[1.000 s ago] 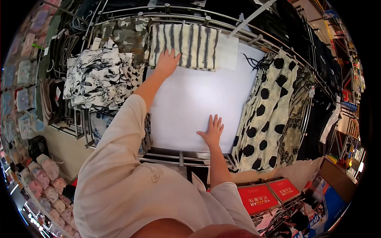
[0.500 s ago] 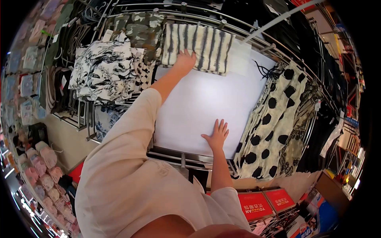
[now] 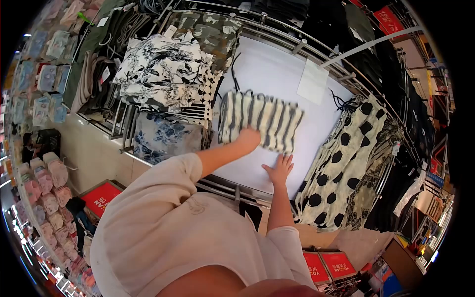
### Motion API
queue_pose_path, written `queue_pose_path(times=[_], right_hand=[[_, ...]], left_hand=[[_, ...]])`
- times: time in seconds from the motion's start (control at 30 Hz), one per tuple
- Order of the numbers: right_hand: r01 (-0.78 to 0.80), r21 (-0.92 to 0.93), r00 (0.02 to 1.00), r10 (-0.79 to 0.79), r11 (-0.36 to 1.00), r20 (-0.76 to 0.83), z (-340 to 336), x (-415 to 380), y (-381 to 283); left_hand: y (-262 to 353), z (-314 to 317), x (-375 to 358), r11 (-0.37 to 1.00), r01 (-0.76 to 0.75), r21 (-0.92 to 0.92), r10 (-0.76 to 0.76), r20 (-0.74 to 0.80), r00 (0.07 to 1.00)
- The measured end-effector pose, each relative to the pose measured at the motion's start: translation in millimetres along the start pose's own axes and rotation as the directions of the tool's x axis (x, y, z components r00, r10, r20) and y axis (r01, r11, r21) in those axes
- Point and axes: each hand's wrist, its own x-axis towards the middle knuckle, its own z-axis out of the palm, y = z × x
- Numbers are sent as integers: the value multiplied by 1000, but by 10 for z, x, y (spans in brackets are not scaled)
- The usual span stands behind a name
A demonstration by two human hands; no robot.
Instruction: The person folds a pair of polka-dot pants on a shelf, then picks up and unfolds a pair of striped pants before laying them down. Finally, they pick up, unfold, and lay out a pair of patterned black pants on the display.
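Observation:
A folded cloth with dark and cream stripes (image 3: 269, 119) lies on the white board (image 3: 247, 166), toward its left side. My left hand (image 3: 250, 138) is closed on the near edge of this cloth; its fingertips are partly hidden. Just below the cloth's right corner, my right hand (image 3: 279, 171) rests flat on the board with its fingers spread, holding nothing. Dark cords stick out above the cloth's left end.
Black-and-white patterned clothes (image 3: 158, 69) are stacked at the left, beside camouflage cloth (image 3: 205, 32). Dotted garments (image 3: 341, 163) lie at the right. A metal rail (image 3: 297, 47) runs behind the board, with a clear sheet (image 3: 312, 81) near it.
The striped cloth has come from the board's far edge toward me, with my left hand on it. My right hand stays spread on the board. The view has shifted.

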Motion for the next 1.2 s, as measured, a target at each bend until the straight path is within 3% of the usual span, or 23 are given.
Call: queue_pose_path(times=[0.03,0.07,0.1,0.17,0.2,0.23,0.27,0.3,0.37,0.43,0.5,0.57,0.6,0.7,0.77,0.83,0.9,0.97,1.03,1.1,1.2], right_hand=[[-23,-35,998,25,999,58,2,-28,16],[98,52,988,-90,994,-126,46,-77,68],[182,19,976,-178,983,-128,279,27,388],[347,-48,928,-350,937,-128,741,227,1015],[279,256,960,-257,926,-114,649,202,962],[176,536,984,-163,826,-71,470,118,864],[-51,661,999,41,749,31,187,-92,609],[-334,784,942,221,524,253,-10,-186,506],[-559,825,803,194,-82,564,60,-314,705],[-601,792,780,135,-111,611,-119,-548,284],[-633,761,758,84,-144,647,-151,-676,32],[-571,807,817,-16,-149,576,100,-629,35],[-654,748,750,30,-112,661,175,-575,72],[-725,676,673,78,-131,736,238,-442,59],[-680,724,718,95,-117,690,-60,-530,-202],[-602,776,781,67,-188,621,-406,-619,-398],[-544,826,819,117,-149,561,-837,-743,-757],[-455,868,869,110,-200,482,-1158,-883,-1074],[-434,871,885,75,-231,461,-1429,-950,-1383],[-418,889,904,5,-185,427,-1734,-1068,-1789],[-412,882,910,-147,-229,387,-2002,-1174,-2424]], left_hand=[[76,174,-229,1000,-3,-5,3,-1,1000],[113,469,-423,998,-21,55,26,-98,995],[128,612,-577,993,-30,118,53,-193,980],[203,595,-955,988,-64,143,86,-153,984],[188,575,-1106,977,-106,183,127,-112,986],[188,557,-1248,977,-120,177,139,-104,985],[215,542,-1346,984,-130,125,133,-22,991],[219,519,-1381,989,-131,73,128,52,990],[247,554,-1483,996,-83,-43,86,58,995],[187,530,-1527,988,-133,-78,144,155,977],[191,445,-1621,989,-118,-88,125,81,989],[150,148,-1705,962,-234,-139,239,22,971],[155,92,-1729,958,-248,-146,248,-14,969],[166,-292,-1820,969,-224,-108,222,-30,975],[118,-516,-1813,973,-203,-110,199,-48,979],[89,-798,-1791,981,-157,-115,140,-138,980],[9,-1241,-1803,982,-132,-134,107,-182,977],[-113,-1556,-1834,988,-101,-117,88,-115,989],[-284,-1852,-1954,986,-102,-129,78,-180,981],[-455,-2273,-2202,979,-79,-190,55,-130,990],[-791,-2721,-2594,980,-7,-200,-21,-140,990]])
